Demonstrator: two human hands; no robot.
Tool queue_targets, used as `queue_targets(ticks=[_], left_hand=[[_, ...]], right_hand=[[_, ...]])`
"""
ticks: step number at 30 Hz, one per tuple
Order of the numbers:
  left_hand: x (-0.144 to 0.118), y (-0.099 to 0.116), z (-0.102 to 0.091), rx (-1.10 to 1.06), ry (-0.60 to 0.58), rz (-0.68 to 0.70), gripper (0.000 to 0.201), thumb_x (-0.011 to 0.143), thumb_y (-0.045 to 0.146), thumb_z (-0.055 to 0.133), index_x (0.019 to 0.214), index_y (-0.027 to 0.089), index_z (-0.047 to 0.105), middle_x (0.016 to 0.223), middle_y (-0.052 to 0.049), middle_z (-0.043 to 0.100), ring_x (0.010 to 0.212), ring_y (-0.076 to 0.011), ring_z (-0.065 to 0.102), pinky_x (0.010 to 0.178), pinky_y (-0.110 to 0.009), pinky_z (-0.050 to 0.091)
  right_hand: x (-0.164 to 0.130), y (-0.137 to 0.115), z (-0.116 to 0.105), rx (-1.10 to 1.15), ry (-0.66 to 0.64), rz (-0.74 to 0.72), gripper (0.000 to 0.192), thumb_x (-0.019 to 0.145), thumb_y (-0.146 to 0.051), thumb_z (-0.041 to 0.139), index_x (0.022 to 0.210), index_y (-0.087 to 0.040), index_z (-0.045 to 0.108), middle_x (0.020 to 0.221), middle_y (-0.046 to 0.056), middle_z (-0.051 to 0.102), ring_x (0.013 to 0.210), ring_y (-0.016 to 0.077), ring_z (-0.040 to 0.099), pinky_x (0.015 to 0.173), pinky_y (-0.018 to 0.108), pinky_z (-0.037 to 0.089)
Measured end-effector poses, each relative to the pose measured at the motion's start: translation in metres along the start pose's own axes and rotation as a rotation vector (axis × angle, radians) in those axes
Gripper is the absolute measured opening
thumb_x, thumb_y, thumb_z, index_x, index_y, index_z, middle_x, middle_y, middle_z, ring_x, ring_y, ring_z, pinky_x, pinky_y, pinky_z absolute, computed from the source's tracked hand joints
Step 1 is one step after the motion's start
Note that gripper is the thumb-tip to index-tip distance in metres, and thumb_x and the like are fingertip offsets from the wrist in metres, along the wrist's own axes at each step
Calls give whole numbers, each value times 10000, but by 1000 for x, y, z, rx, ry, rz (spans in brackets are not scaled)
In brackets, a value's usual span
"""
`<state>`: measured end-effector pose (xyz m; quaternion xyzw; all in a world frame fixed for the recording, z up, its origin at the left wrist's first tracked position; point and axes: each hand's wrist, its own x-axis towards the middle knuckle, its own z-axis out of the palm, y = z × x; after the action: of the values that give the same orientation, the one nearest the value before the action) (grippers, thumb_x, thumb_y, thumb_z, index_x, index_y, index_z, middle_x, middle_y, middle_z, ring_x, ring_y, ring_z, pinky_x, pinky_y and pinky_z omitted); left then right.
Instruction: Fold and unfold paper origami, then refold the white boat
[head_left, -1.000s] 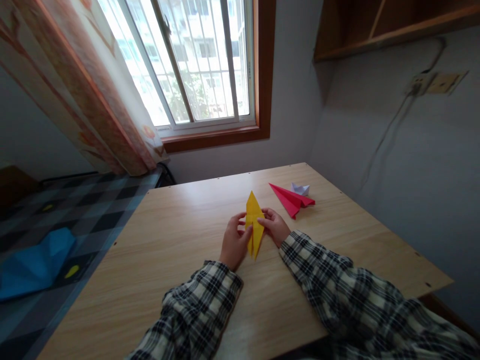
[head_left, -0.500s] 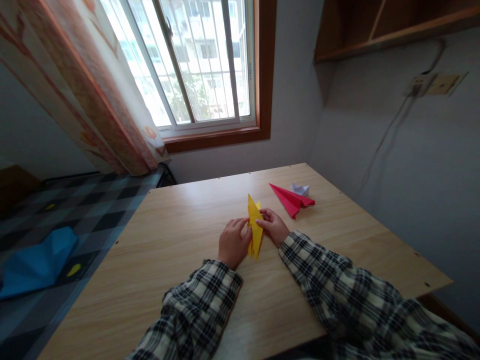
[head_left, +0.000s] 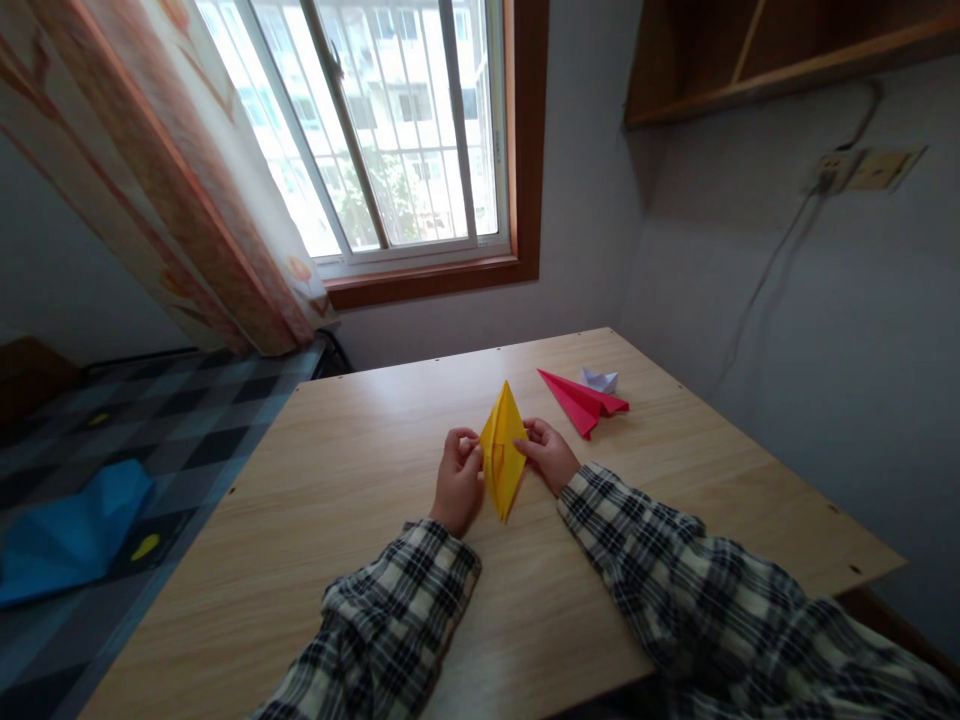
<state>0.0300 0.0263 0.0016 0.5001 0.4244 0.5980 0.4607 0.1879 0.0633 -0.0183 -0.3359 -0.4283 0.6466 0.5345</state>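
Both grips are ours: our left hand (head_left: 459, 478) pinches the left edge of a yellow folded paper diamond (head_left: 501, 450), and our right hand (head_left: 550, 453) pinches its right edge, fingers closed on the sheet. We hold it near the middle of the pale wooden bench (head_left: 315, 520), its long axis pointing away from us. Our sleeves are black-and-white plaid. Left of the bench lies a dark checked bed (head_left: 150, 430) bearing a blue folded cloth (head_left: 71, 530). Farther back on the bench rest a red paper plane (head_left: 581, 400) and, just behind it, a small white paper boat (head_left: 601, 379). We can read no writing anywhere.
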Motion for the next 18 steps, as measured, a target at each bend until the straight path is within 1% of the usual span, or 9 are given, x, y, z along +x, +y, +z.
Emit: queue_targets(ticks=[2,4,7,10,12,14,18], left_hand=[[1,-3,0,3,6,-9,149,780,295,618,877,204,551,765,31,606,695,-122,564,644,-227,451],[1,-5,-1,12,14,-32,156,775,296,627,885,186,609,830,4,633,768,-141,586,706,-252,470],[2,-5,-1,-39,7,-76,260,767,306,651,993,177,645,970,-36,671,876,-173,615,797,-296,486],[1,-3,1,-123,-58,-111,398,732,292,709,1101,173,621,1085,-68,670,954,-200,628,855,-332,492],[-1,-2,3,-139,-94,-122,470,709,269,737,1147,175,594,1129,-83,661,980,-216,634,864,-349,503],[-2,-3,4,-118,-101,-119,490,702,249,742,1159,178,580,1148,-92,654,985,-225,642,857,-355,515],[-4,-5,5,-58,-102,-112,441,760,285,690,1174,181,577,1121,-100,668,911,-221,665,790,-350,537]], right_hand=[[-1,-1,1,20,6,1,406,615,-320,787,944,-211,575,817,-15,692,733,161,661,641,263,520],[-1,-2,2,39,7,10,411,609,-315,793,943,-209,578,831,-11,698,731,160,662,638,261,521],[-2,-4,3,53,6,20,422,610,-324,798,951,-207,578,854,-2,705,730,162,663,625,261,520],[-3,-5,3,63,-1,28,432,621,-341,799,965,-206,574,859,1,702,718,153,656,611,253,514],[-3,-5,2,61,-7,25,445,624,-358,801,975,-209,572,858,-1,696,718,147,650,605,247,512],[-3,-5,3,46,-8,9,437,645,-401,789,976,-213,573,847,-5,684,707,140,641,595,241,509],[-5,-7,5,0,-14,-31,393,779,-562,630,944,-207,603,741,-18,620,617,111,587,535,218,475]])
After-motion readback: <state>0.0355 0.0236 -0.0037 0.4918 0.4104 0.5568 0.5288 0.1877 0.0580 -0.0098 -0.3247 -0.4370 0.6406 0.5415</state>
